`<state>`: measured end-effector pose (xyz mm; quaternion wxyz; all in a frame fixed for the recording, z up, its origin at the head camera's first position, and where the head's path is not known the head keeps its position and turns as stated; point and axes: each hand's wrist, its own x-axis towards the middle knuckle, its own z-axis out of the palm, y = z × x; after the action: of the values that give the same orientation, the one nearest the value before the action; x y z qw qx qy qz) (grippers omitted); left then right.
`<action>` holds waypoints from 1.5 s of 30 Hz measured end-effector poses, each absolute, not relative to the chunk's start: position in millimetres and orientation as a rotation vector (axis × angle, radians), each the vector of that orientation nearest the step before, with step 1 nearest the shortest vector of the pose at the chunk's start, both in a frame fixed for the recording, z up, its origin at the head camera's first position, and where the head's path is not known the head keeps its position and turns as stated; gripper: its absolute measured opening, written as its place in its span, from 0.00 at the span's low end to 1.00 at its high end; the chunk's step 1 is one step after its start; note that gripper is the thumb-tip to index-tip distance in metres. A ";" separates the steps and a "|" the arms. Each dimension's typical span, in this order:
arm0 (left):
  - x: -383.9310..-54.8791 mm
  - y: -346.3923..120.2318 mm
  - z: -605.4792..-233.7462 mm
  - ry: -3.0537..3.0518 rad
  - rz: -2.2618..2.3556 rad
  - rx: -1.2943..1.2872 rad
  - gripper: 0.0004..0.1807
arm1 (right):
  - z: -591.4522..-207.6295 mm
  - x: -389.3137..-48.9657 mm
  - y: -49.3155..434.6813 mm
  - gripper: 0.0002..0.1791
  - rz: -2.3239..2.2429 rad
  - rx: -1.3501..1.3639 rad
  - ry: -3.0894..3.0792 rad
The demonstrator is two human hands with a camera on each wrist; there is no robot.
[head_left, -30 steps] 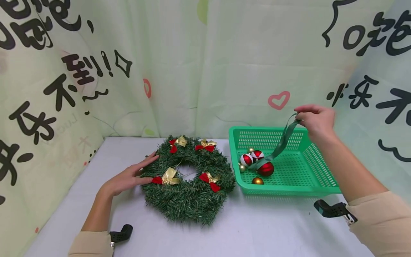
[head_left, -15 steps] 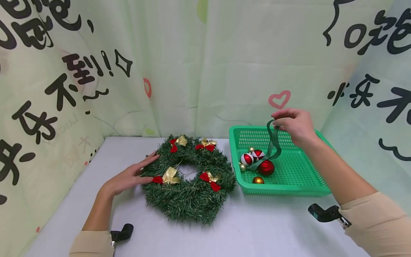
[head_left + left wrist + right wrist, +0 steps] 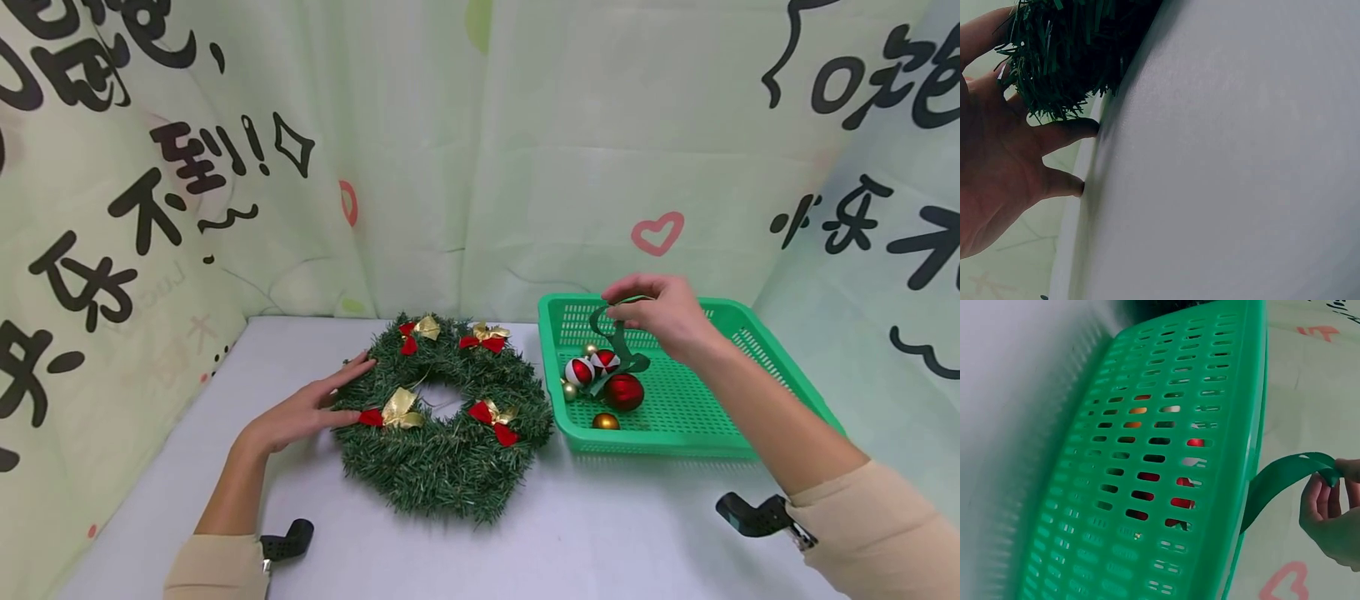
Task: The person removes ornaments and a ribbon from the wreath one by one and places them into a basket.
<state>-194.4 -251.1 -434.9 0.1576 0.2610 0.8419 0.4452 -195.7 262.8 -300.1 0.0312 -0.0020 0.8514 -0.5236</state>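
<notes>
A green wreath with several red and gold bows lies on the table, left of a green plastic basket. My left hand rests on the wreath's left side, fingers spread; in the left wrist view its thumb and fingers touch the wreath's edge. Above the basket my right hand pinches a dark green ribbon between thumb and fingers. The ribbon curls down toward the baubles, its lower end among them. In the right wrist view the ribbon arches from the pinching fingertips behind the basket's rim.
Inside the basket's left part sit a red bauble, red-and-white baubles and small gold ones. A white cloth covers the table. Printed curtains hang behind and at both sides.
My right hand has moved left and lower over the basket with the ribbon, which now hangs slacker and more curled. The left hand and wreath stay in place.
</notes>
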 end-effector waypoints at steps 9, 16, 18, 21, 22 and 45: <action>-194.4 -250.7 -434.0 2.400 1.280 0.743 0.43 | -302.7 -188.9 260.1 0.18 -1.501 -0.022 2.629; -193.7 -251.5 -434.5 2.399 1.282 0.734 0.43 | -303.8 -183.3 258.2 0.20 -1.508 -0.030 2.587; -193.9 -251.8 -434.5 2.402 1.278 0.738 0.43 | -304.4 -182.3 258.1 0.20 -1.511 -0.031 2.581; -194.1 -251.9 -434.6 2.403 1.276 0.741 0.42 | -305.7 -181.1 258.8 0.20 -1.507 -0.039 2.587; -194.2 -251.9 -434.8 2.403 1.276 0.740 0.42 | -306.3 -180.6 259.2 0.20 -1.504 -0.041 2.590; -184.4 -246.8 -413.8 2.577 1.021 0.782 0.40 | -333.3 -136.9 239.4 0.20 -1.148 -0.289 3.003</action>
<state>-184.4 -246.8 -413.8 0.1305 0.2691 0.8872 0.3513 -136.9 239.4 -333.3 -0.0430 -0.0894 0.9294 -0.3554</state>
